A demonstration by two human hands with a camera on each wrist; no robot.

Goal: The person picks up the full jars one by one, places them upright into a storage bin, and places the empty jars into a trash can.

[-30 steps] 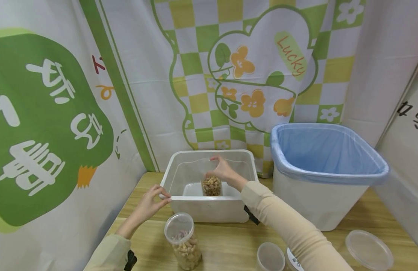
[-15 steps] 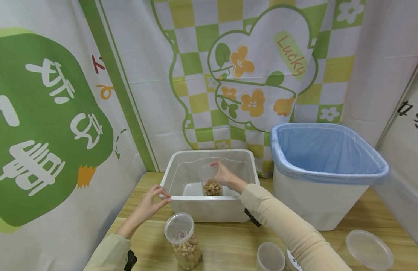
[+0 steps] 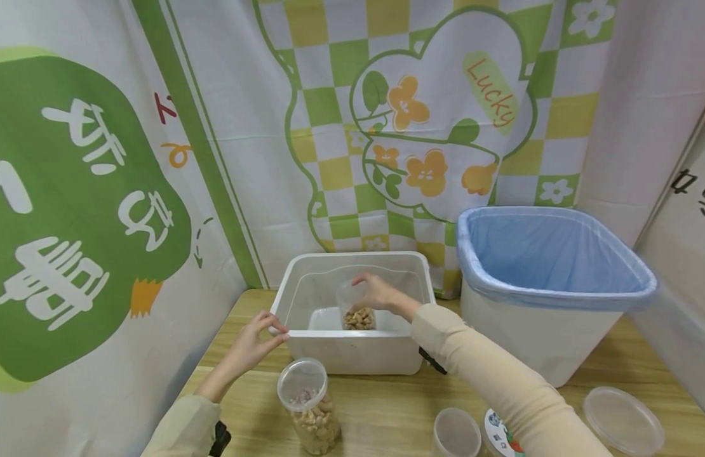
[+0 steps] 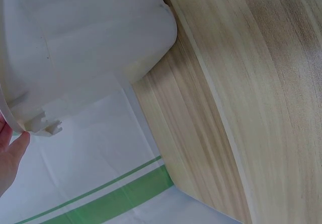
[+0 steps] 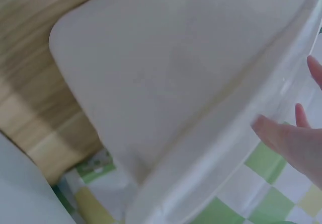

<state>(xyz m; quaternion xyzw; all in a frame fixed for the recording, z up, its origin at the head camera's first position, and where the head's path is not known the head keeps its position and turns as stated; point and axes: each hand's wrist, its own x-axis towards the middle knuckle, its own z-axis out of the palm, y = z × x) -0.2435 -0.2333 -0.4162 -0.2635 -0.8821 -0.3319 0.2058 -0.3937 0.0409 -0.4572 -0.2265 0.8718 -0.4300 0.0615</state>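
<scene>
My left hand (image 3: 253, 344) pinches the near left corner of the white plastic tub (image 3: 358, 352); in the left wrist view the thumb and fingers hold its rim. My right hand (image 3: 381, 295) reaches inside the tub, its thumb and fingers curved round the upper part of a clear plastic jar. Brown nuts (image 3: 359, 319) lie in the jar's lower part; the tub's near wall hides its base. In the right wrist view, the spread fingers (image 5: 289, 141) show above the tub's rim, and the jar cannot be made out.
In front stands a lidded clear jar of nuts (image 3: 315, 419). Nearer the front right are an empty clear cup (image 3: 456, 433), a round printed lid (image 3: 499, 431) and a clear lid (image 3: 624, 420). A bin with a blue liner (image 3: 558, 298) stands right of the tub.
My right hand has lowered slightly within the tub. The jar's clear upper part has come into sight, with the nuts showing lower. My left hand keeps its place.
</scene>
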